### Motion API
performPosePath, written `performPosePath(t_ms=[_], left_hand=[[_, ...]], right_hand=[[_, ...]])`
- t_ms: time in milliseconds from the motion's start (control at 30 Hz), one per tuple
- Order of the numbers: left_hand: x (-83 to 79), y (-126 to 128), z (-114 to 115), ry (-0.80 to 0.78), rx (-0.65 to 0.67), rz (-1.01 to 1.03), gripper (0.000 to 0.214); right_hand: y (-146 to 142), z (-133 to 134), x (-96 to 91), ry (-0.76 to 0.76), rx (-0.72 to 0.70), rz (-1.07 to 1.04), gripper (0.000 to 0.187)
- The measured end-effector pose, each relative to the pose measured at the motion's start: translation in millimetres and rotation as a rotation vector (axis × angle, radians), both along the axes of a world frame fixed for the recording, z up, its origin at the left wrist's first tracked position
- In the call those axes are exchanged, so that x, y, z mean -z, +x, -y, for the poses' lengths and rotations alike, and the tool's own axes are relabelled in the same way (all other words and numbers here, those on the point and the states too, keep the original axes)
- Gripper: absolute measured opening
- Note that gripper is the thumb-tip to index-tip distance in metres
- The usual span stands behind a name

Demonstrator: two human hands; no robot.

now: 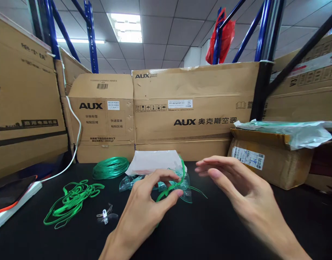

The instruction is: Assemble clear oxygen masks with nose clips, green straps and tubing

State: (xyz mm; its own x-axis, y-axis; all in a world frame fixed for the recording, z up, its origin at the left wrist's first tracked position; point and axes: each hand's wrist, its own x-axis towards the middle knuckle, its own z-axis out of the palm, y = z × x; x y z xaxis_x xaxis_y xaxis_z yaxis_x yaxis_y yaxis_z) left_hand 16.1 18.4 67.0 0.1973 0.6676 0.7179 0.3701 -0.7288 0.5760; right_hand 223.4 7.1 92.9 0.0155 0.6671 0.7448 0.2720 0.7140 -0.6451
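A narrow green elastic strap [164, 194] runs through my left hand [148, 202], its thumb and index finger curled around it. One end of the strap rises past the fingertips, and some of it is hidden behind the hand. My right hand [241, 191] is held to the right, above the black table, fingers stretched out and thumb apart, with nothing in it. Just behind my left hand lie clear, green-tinted plastic pieces [186, 189], partly covered by my fingers. To the left is a loose tangle of green elastic straps [73, 202].
A coil of green tubing [111, 168] lies at the back, beside a white paper stack [155, 161]. Small clear plastic parts [105, 215] rest left of my wrist. A phone [11, 193] is at the left edge. Cardboard boxes [193, 133] wall the back; a smaller carton [274, 162] stands right.
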Motion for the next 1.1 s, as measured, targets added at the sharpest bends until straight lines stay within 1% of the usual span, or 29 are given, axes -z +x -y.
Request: performPosePath(t_ms=[67,100,200,267,333,433,500,567,667,733,767,867,900,933,1000,1100], left_hand=[[0.3,0,0,0.009,0.007,0.002,0.021],[0.5,0,0,0.014,0.014,0.001,0.021],[1.5,0,1,0.036,0.039,0.008,0.024],[2.3,1,0,0.037,0.059,0.017,0.025],[3.1,2,0,0.013,0.095,0.041,0.027],[3.7,2,-2,-0.035,0.142,0.056,0.037],[3.3,0,-2,-0.043,0.140,0.022,0.045],[2.4,-5,-2,-0.052,0.125,-0.024,0.047],[0.2,-10,0,-0.098,0.121,-0.038,0.034],[-1.2,-9,0,-0.142,0.131,-0.010,0.031],[-1.6,-8,0,-0.160,0.131,0.003,0.035],[-0.9,-4,-3,-0.175,0.099,0.004,0.056],[0.0,-3,-5,-0.166,0.083,0.003,0.057],[0.9,-2,-6,-0.158,0.068,0.007,0.055],[2.9,-2,-9,-0.140,0.037,0.021,0.043],[4.9,-2,-11,-0.087,0.007,0.014,0.021]], right_hand=[[-3,-5,2.1,-0.102,-0.004,0.014,0.021],[-4,-8,3.2,-0.160,-0.028,0.035,0.024],[-10,-12,7.0,-0.297,-0.160,0.065,0.034],[-13,-13,9.3,-0.343,-0.260,0.056,0.035],[-16,-14,11.0,-0.379,-0.359,0.042,0.032],[-18,-16,12.6,-0.410,-0.450,0.025,0.027],[-17,-17,13.1,-0.411,-0.447,0.011,0.028],[-17,-18,13.6,-0.403,-0.412,0.003,0.030],[-18,-19,15.4,-0.353,-0.356,0.004,0.031],[-20,-19,17.5,-0.319,-0.323,0.003,0.030],[-20,-20,18.7,-0.310,-0.309,0.000,0.030],[-23,-20,21.4,-0.292,-0.277,-0.025,0.033],[-23,-21,22.1,-0.291,-0.272,-0.039,0.034],[-24,-21,22.8,-0.295,-0.274,-0.055,0.035],[-27,-22,24.5,-0.316,-0.304,-0.104,0.037],[-32,-25,28.2,-0.363,-0.397,-0.192,0.042]])
